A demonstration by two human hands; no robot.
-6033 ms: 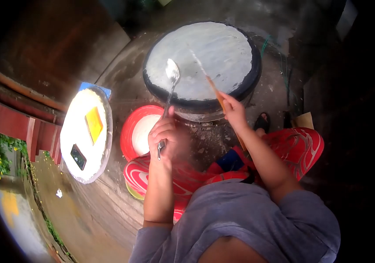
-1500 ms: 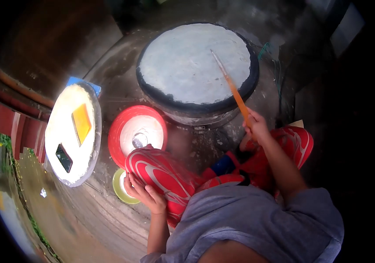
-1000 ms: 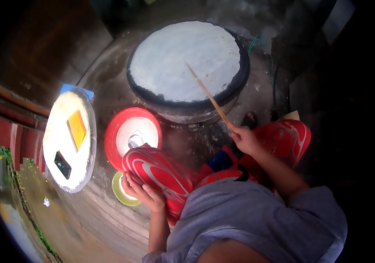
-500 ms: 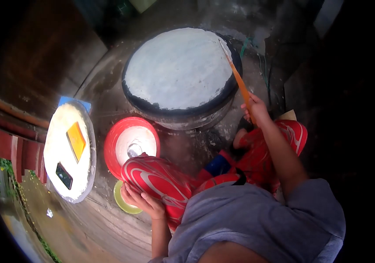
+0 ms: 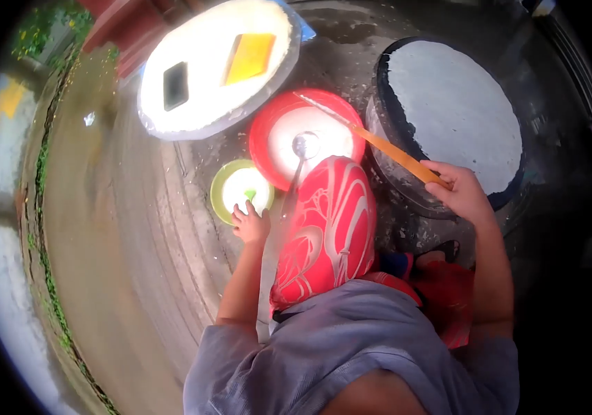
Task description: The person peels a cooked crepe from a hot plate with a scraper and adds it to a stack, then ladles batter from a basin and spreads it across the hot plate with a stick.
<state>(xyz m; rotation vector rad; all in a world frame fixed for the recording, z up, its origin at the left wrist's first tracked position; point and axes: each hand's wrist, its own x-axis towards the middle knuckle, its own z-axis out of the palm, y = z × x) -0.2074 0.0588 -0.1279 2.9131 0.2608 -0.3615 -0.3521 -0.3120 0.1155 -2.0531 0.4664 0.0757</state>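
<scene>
In the head view my right hand (image 5: pixel 460 194) is closed round a long, flat wooden stick (image 5: pixel 396 153). Its narrow, whitened tip reaches over the red basin (image 5: pixel 261 138), which contains white liquid and a metal ladle (image 5: pixel 305 145). My left hand (image 5: pixel 251 225) has its fingers apart at the near rim of a small yellow-green bowl (image 5: pixel 220 197). White liquid and a small green object (image 5: pixel 249 195) are in that bowl, just beyond my fingertips. To the right, a pale white layer (image 5: pixel 458 111) covers most of a round dark-rimmed griddle (image 5: pixel 396 90).
A round white-topped stand (image 5: pixel 164 114) at upper left bears a yellow rectangular block (image 5: pixel 249 58) and a dark phone-like object (image 5: pixel 175 86). My red-patterned trouser knee (image 5: pixel 330 228) is close to the basin. Wet concrete floor (image 5: pixel 116 277) extends to the left.
The view has turned left. My right hand has brought the stick from the griddle's edge to above the red basin. My left hand has left my knee and reached to the small bowl.
</scene>
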